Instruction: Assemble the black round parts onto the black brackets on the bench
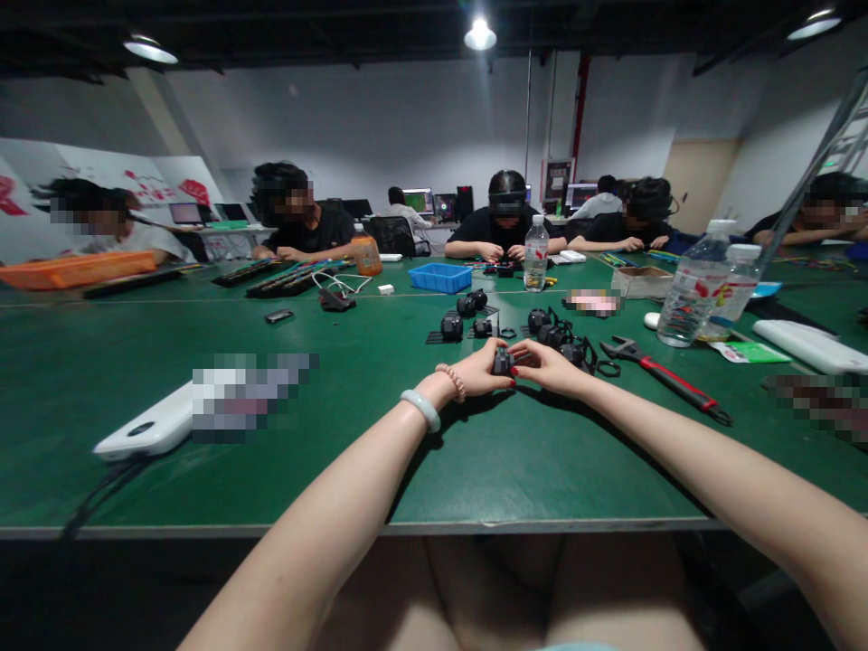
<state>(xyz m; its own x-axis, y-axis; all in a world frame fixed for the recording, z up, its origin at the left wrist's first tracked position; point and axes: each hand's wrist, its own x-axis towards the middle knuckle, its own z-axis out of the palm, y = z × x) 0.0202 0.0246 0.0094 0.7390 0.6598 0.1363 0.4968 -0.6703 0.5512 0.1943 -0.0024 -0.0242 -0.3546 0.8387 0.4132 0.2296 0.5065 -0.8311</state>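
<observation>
Left of the wrench [671,377], our left hand [476,369] grips a small black part [503,363], our right hand [548,366] pinching it too; we should hold it level, pressing evenly.

A small, black, blocky part [503,363] sits in the grip, between the left hand [477,372] and right hand [551,369].

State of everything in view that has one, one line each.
Left hand: gripping small dark part
Right hand: fingers on the same part
Small dark part: held between both hands
Adjustable wrench: lying on the table
Blue bin: upright, contents not visible
Middle water bottle: upright, capped
Ceiling lamp: lit
Monitor behind: on
</observation>
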